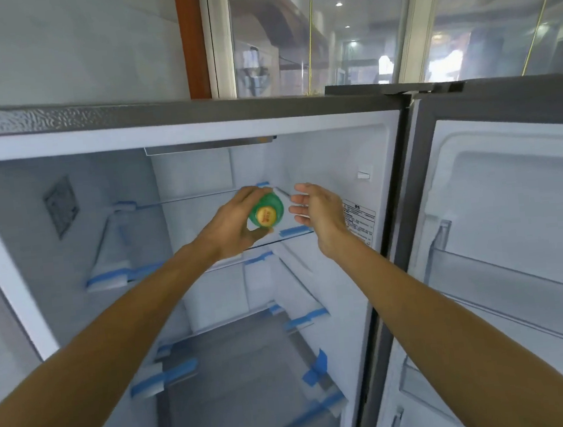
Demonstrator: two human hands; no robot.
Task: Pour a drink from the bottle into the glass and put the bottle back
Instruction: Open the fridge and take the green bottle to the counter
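A tall white-lined refrigerator (63,172) with a grey metal casing stands open, its door (515,225) swung out to the right with clear plastic racks on the inner face. Inside, clear glass shelves (295,232) are fixed at their corners with strips of blue tape (314,370) and white foam blocks; nothing else shows on them. Both bare forearms reach into the upper compartment.

The left hand (230,228) is closed around a small green plastic bottle (267,209) with a yellow cap facing the camera — fingers wrapped over the far side, thumb under the cap. The bottle is at the level of the upper glass shelf, toward its right part; whether it rests on the glass cannot be told.

The right hand (317,210) is just beside the bottle, palm turned toward it, fingers spread loosely — it holds nothing and does not touch the bottle.
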